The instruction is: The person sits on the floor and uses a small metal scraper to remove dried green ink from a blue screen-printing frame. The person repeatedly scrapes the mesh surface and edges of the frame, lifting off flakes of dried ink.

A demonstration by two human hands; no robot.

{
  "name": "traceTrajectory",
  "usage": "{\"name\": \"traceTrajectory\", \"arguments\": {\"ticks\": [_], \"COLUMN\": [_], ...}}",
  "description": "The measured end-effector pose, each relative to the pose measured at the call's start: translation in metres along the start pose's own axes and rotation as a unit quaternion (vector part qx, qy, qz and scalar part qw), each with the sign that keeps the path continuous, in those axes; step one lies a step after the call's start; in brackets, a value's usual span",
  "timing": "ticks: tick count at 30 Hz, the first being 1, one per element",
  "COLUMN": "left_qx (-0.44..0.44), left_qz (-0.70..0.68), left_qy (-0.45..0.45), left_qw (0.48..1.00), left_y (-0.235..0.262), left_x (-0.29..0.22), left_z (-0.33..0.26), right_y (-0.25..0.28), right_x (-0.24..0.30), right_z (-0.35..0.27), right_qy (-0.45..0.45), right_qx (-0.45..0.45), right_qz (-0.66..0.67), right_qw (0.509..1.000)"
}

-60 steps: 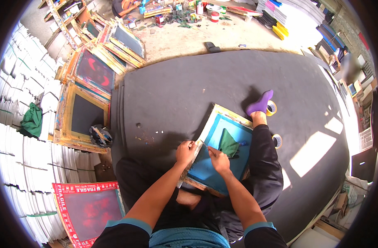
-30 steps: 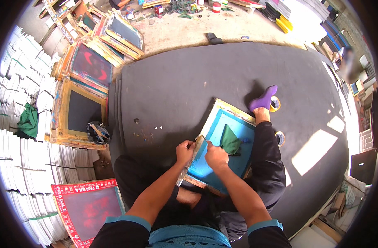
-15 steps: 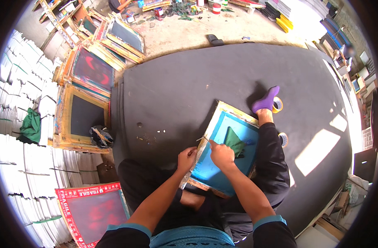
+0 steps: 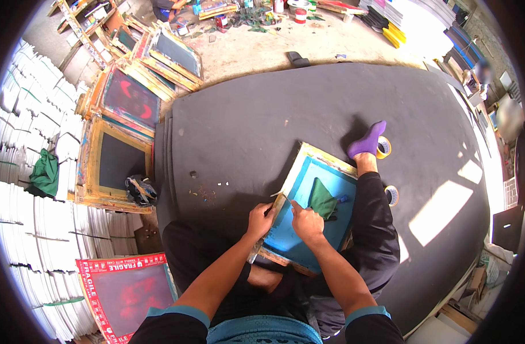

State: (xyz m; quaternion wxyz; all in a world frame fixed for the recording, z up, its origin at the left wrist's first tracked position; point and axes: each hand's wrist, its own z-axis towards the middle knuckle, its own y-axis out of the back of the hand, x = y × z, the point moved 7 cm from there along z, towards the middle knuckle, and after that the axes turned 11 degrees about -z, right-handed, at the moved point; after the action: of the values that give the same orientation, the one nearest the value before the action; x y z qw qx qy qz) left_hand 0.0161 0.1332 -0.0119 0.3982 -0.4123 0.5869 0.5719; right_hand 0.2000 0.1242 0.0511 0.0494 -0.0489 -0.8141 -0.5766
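Observation:
A wooden-framed printing screen (image 4: 288, 238) with blue mesh leans across my lap, tilted against my bent leg. My left hand (image 4: 261, 221) is closed at the frame's left edge, fingertips pinched near a small dark spot; what they hold is unclear. Over the mesh, my right hand (image 4: 307, 222) is closed with its index finger reaching toward the same edge. Something thin sticks out from its fingertips, too small to name. A pale thin strip (image 4: 276, 195) juts from the frame edge beside them. Lying on the mesh is a folded green cloth (image 4: 322, 199), with a small blue item (image 4: 343, 198) next to it.
I sit on a large dark sheet surface (image 4: 234, 126). Two tape rolls (image 4: 384, 147) lie by my purple-socked foot (image 4: 368, 139). More framed screens (image 4: 122, 157) lean at the left beside white stacks (image 4: 50, 229). A red-taped screen (image 4: 125, 298) stands at lower left. Another person (image 4: 480, 74) is far right.
My right hand has drawn slightly down and back from the frame edge. The left hand stays nearly in place. A second blurred person's shape has appeared at the right rim.

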Motion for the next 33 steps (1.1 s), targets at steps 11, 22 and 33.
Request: {"name": "traceTrajectory", "arguments": {"ticks": [11, 22, 33], "left_qx": [0.036, -0.058, -0.135], "left_qz": [0.041, -0.207, -0.421], "left_qy": [-0.008, 0.086, 0.208], "left_qw": [0.998, 0.973, 0.873], "left_y": [-0.004, 0.011, 0.058], "left_x": [-0.011, 0.013, 0.026], "left_z": [-0.010, -0.005, -0.004], "right_y": [-0.002, 0.030, 0.020], "right_x": [0.004, 0.009, 0.086], "right_z": [0.001, -0.013, -0.036], "right_qy": [-0.021, -0.025, 0.044], "right_qx": [0.038, -0.052, -0.037], "right_qz": [0.000, 0.160, 0.257], "right_qw": [0.999, 0.985, 0.965]}}
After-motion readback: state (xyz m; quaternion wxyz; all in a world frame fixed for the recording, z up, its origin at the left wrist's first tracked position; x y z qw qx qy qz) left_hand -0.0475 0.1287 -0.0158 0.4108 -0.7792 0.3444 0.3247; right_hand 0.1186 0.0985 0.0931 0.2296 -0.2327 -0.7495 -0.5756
